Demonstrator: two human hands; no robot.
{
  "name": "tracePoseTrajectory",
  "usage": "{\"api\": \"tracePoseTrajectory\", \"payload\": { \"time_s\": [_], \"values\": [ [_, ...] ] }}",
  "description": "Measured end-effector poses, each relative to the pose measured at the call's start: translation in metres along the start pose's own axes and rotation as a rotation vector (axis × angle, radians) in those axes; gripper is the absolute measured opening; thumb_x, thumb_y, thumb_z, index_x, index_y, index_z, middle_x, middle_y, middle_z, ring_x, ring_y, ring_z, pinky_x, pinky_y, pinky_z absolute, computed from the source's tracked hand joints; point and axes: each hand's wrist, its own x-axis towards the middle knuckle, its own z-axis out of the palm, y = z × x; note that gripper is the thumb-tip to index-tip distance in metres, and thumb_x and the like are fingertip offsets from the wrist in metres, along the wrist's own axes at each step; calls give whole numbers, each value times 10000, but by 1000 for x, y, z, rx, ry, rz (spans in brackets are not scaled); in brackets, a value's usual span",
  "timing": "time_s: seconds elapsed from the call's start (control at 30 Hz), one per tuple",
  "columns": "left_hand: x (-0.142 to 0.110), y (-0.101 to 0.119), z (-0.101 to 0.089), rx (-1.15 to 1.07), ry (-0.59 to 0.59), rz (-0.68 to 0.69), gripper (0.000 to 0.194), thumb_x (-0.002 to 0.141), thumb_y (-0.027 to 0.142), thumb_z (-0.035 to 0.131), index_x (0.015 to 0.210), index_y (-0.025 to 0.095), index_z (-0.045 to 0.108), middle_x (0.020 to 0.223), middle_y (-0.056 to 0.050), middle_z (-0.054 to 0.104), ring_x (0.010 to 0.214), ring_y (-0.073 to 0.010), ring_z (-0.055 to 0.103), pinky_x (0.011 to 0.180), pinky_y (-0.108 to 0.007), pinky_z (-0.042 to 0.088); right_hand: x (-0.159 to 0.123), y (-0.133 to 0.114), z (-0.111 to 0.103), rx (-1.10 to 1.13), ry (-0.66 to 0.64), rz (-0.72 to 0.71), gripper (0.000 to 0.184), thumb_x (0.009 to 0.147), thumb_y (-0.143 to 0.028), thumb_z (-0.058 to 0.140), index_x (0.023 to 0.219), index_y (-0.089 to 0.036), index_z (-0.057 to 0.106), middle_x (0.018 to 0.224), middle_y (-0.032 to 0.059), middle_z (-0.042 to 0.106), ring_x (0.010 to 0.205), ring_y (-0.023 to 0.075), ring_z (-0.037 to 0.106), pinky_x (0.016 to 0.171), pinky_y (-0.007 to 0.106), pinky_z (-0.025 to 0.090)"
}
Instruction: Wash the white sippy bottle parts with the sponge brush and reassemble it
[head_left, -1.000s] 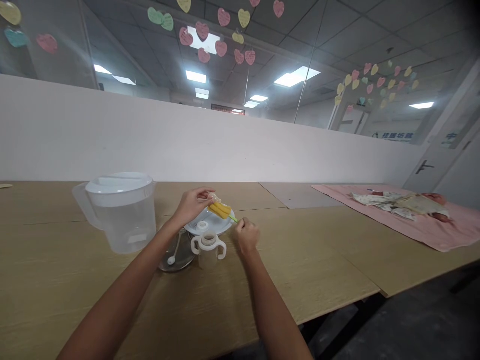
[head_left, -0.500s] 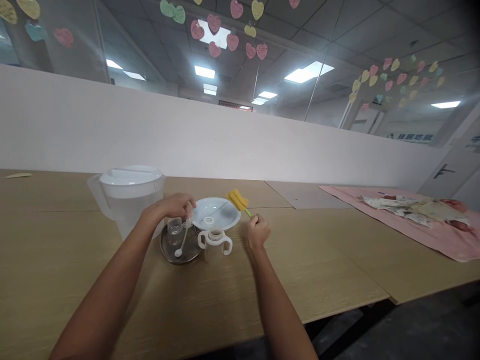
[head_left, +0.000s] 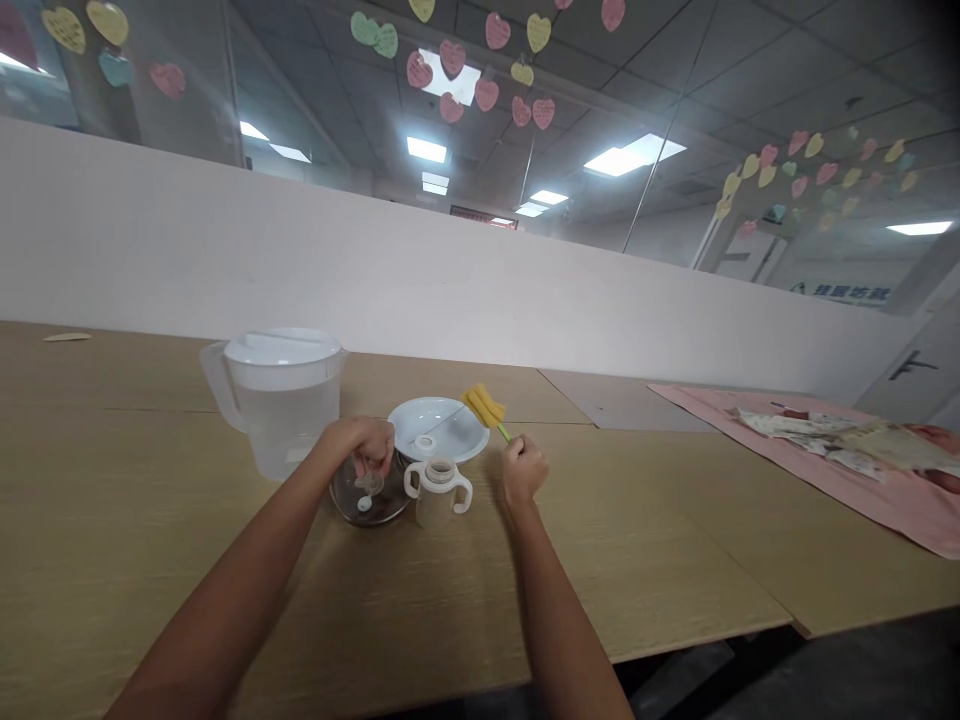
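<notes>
My left hand is closed, fingers pointing down over a round metal tray. A small clear piece shows at its fingertips; my hand hides part of it. Just below, on the tray, is the white round end of a straw. My right hand is closed around the green handle of a bottle brush with a yellow sponge head, tilted up to the left. Between my hands stands an uncapped clear baby bottle with two white handles. Behind it, a white bowl holds a white ring-shaped part.
A lidded clear pitcher with liquid stands behind my left forearm. Far right, a pink cloth lies under crumpled fabric items. A low white wall with glass above backs the wooden table.
My left hand has moved down onto the tray, lowering the straw that hung near its fingers. The clear cup seen on the tray is now covered or held. My right hand keeps the brush nearly still.
</notes>
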Motion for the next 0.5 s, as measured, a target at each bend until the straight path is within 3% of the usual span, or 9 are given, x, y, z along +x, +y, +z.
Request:
{"api": "tracePoseTrajectory", "payload": {
  "time_s": [0.2, 0.5],
  "values": [
    [4, 1, 3, -69, -76, 17, 207, 415, 82, 515, 534, 171, 660, 624, -65, 676, 517, -195, 608, 503, -295, 509, 0, 0, 0, 7, -13, -1, 314, 737, -146, 329, 531, -146, 567, 497, 13, 475, 443, 91, 224, 478, 252, 112],
    [9, -3, 5, -77, -94, -53, 114, 414, 71, 601, 481, 163, 618, 502, -63, 628, 501, -214, 603, 465, -305, 501, -1, 0, 2, 7, -35, 2, 310, 741, -155, 339, 534, -149, 569, 489, 13, 478, 442, 92, 211, 479, 251, 104]
  ]
}}
